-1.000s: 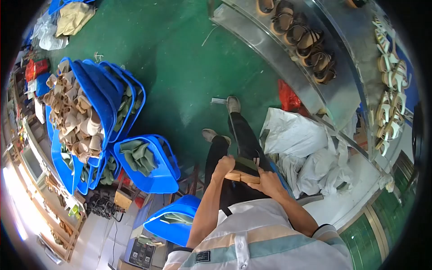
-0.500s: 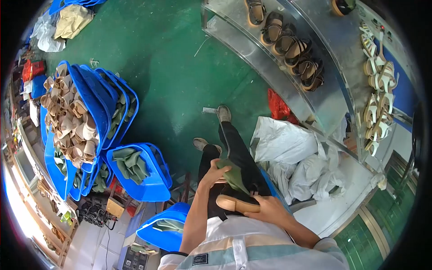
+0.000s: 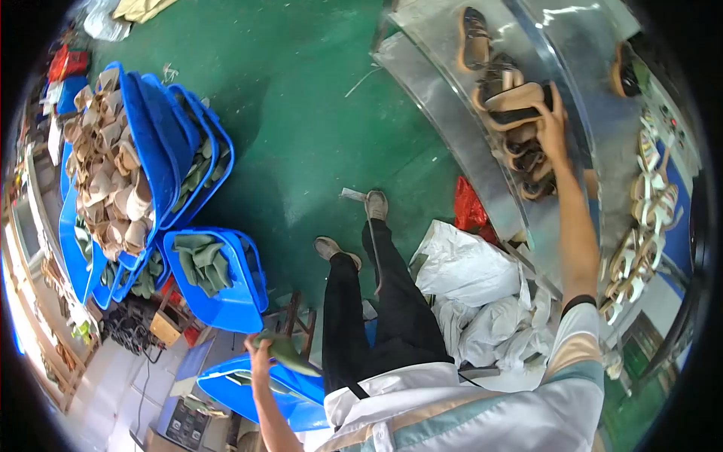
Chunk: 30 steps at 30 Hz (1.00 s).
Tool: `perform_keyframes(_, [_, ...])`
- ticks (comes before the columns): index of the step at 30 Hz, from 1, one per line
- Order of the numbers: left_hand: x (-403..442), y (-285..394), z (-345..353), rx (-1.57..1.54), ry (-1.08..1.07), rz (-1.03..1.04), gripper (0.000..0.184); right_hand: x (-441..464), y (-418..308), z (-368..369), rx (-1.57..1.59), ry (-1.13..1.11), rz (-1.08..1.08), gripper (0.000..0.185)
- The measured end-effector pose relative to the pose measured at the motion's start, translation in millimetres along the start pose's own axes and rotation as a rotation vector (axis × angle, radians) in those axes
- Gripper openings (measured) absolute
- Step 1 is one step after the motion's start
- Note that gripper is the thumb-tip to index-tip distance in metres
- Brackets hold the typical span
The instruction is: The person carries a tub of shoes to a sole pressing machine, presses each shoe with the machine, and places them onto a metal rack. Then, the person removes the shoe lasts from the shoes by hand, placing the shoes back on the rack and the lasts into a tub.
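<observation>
My right hand [image 3: 552, 129], stretched out over the metal shelf, grips a black shoe [image 3: 515, 98] whose tan sole faces up. It is among several dark sandals [image 3: 521, 151] lying in a row along the shelf. Down at the left, my left hand [image 3: 259, 345] is closed around one end of a green shoe last [image 3: 292, 357]. That last is above a blue bin [image 3: 226, 383] with pale green pieces inside.
Another blue bin [image 3: 239, 309] holds green lasts. Beside it, stacked blue bins [image 3: 154, 113] carry a heap of beige pieces [image 3: 105, 184]. White sacks [image 3: 467, 264] and a red bag [image 3: 468, 205] lie below the metal shelf [image 3: 444, 113]. White sandals [image 3: 640, 226] line the far right.
My hands have parted from in front of my lap. The right has carried the shoe up and right to the shelf; the left has brought the green last down and left over the bin.
</observation>
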State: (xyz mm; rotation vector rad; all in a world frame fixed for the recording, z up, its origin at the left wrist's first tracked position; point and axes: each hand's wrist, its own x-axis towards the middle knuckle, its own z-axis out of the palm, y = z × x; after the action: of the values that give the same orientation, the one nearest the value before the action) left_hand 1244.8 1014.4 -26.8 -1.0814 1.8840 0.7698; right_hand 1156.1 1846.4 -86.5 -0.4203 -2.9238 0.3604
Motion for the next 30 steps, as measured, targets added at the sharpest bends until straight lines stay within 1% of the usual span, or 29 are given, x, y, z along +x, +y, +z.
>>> perform_keyframes(1, [0,-10,-25,0.054,0.017,-0.035,0.06,6,17,7,-0.098,-0.076,0.152,0.052])
perform_keyframes(2, [5,-25,-43,-0.004,0.05,0.094,0.062,5,32,17,-0.354,-0.018,0.086,0.056])
perform_keyframes(3, [1,-49,-57,-0.054,0.106,0.209,0.064,8,64,30,-0.408,-0.03,-0.089,0.057])
perform_keyframes(4, [-6,-67,-66,0.179,0.249,0.339,0.068,8,79,42,-0.284,-0.188,-0.004,0.056])
perform_keyframes(5, [-17,-76,-81,0.444,0.383,0.435,0.071,7,66,45,-0.241,-0.23,0.054,0.06])
perform_keyframes(6, [-33,-73,-88,0.471,0.365,0.367,0.076,7,85,63,-0.031,-0.262,0.194,0.063])
perform_keyframes(7, [-48,-69,-90,0.516,0.376,0.305,0.076,4,82,68,-0.009,-0.222,0.126,0.06])
perform_keyframes(8, [-46,-85,-93,0.51,0.405,0.268,0.075,-12,92,77,-0.007,-0.17,0.055,0.058])
perform_keyframes(9, [-46,-86,-95,0.519,0.359,0.111,0.076,-17,97,83,-0.031,-0.104,-0.005,0.055])
perform_keyframes(10, [-42,-113,-105,0.601,0.339,0.155,0.078,-20,62,78,-0.017,-0.1,-0.015,0.052])
perform_keyframes(11, [-23,-154,-117,0.681,0.288,0.236,0.079,-31,-2,50,-0.045,-0.084,-0.012,0.049])
perform_keyframes(12, [1,-200,-128,0.596,0.215,0.209,0.082,-36,-48,27,0.341,-0.365,0.273,0.041])
perform_keyframes(13, [16,-232,-124,0.748,0.278,0.327,0.082,-56,-91,18,0.13,-0.202,0.185,0.03])
perform_keyframes(14, [19,-200,-111,0.589,0.137,0.166,0.08,-61,-119,-3,0.078,-0.308,0.212,0.024])
perform_keyframes(15, [15,-193,-99,0.451,0.141,0.271,0.08,-69,-142,-23,0.186,-0.353,0.077,0.021])
perform_keyframes(16, [38,-231,-100,0.547,0.191,0.271,0.082,-75,-166,-52,0.445,-0.524,0.309,0.02])
perform_keyframes(17, [53,-260,-96,0.463,0.305,0.234,0.083,-71,-180,-69,0.345,-0.403,-0.044,0.017])
perform_keyframes(18, [63,-268,-87,0.333,0.386,0.333,0.081,-64,-206,-95,0.414,-0.452,0.175,0.013])
perform_keyframes(19, [69,-278,-87,0.327,0.368,0.145,0.079,-51,-204,-115,0.363,-0.297,0.214,0.014])
perform_keyframes(20, [79,-299,-92,0.569,0.406,0.311,0.076,-40,-200,-130,0.323,-0.146,0.251,0.015])
perform_keyframes(21, [85,-306,-102,0.557,0.439,0.274,0.075,-31,-194,-142,0.288,0.004,0.286,0.016])
perform_keyframes(22, [87,-316,-97,0.527,0.48,0.246,0.074,-30,-174,-163,0.23,0.185,0.292,0.022])
perform_keyframes(23, [98,-313,-97,0.506,0.518,0.206,0.073,-9,-149,-174,0.174,0.352,0.302,0.028])
perform_keyframes(24, [94,-305,-96,0.624,0.632,0.175,0.063,10,-112,-179,0.19,0.445,0.363,0.041])
perform_keyframes(25, [81,-291,-97,0.693,0.662,0.205,0.06,28,-67,-179,0.214,0.536,0.422,0.055])
perform_keyframes(26, [65,-272,-98,0.759,0.694,0.233,0.06,51,-22,-176,0.284,0.566,0.63,0.066])
perform_keyframes(27, [51,-252,-100,0.827,0.727,0.258,0.062,71,8,-172,0.358,0.588,0.839,0.078])
perform_keyframes(29, [48,-243,-119,1.1,0.867,0.567,0.068,103,14,-170,0.511,0.519,0.9,0.092])
perform_keyframes(30, [72,-264,-143,1.416,0.917,0.364,0.069,119,16,-167,0.588,0.475,0.926,0.099])
